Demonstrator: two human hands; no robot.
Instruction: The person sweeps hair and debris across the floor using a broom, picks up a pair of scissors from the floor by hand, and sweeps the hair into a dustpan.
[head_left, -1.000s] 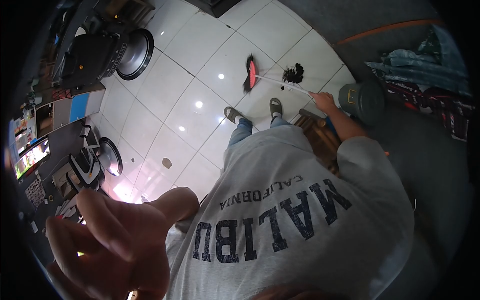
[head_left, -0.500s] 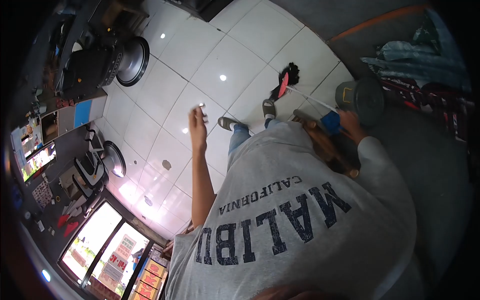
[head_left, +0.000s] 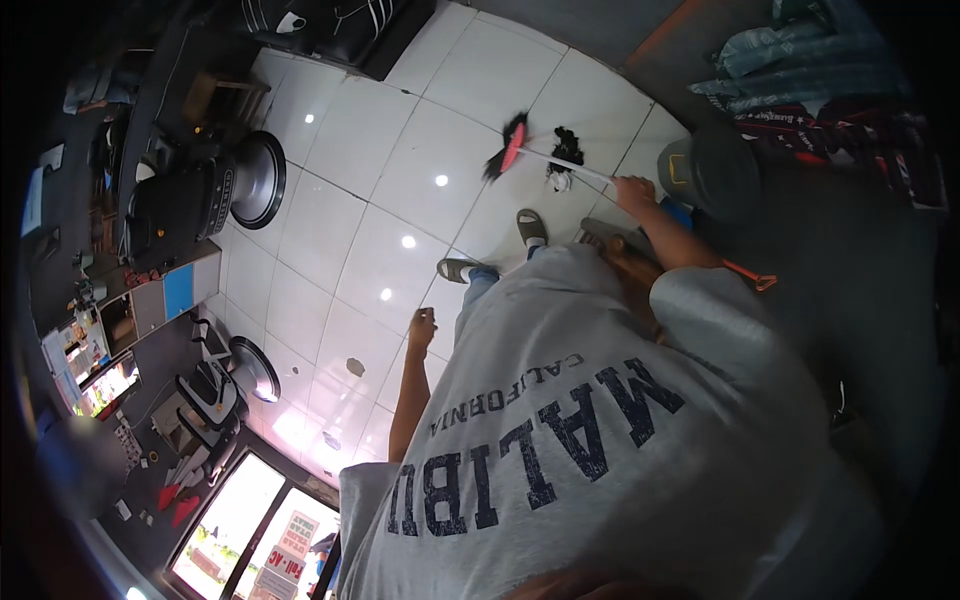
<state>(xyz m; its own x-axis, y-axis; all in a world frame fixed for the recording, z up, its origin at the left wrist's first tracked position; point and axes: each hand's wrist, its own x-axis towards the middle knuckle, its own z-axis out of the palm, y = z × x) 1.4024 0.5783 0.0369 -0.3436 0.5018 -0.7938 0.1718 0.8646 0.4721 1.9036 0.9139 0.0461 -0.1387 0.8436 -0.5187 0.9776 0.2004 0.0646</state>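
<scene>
My right hand (head_left: 636, 193) grips the pale stick of a broom (head_left: 575, 162). The broom's pink head with dark bristles (head_left: 512, 147) rests on the tiles ahead of my feet. Just right of the bristles lies a black clump that looks like hair (head_left: 567, 145), with a whitish bit (head_left: 560, 181) at its near end. Away from the broom, my left hand (head_left: 423, 328) hangs low over the floor at my left side, its fingers loosely bent and nothing visible in them.
A dark grey bucket (head_left: 712, 175) stands right of my right hand, with a blue object (head_left: 678, 213) partly hidden beside it. Behind my forearm is a wooden piece (head_left: 632, 270). Barber chairs (head_left: 255, 180) line the left, near a glass door (head_left: 230, 525).
The broom head has swept left, off the dark clump, which now shows apart. My right hand moved left and forward with the stick. My left hand dropped back toward my body.
</scene>
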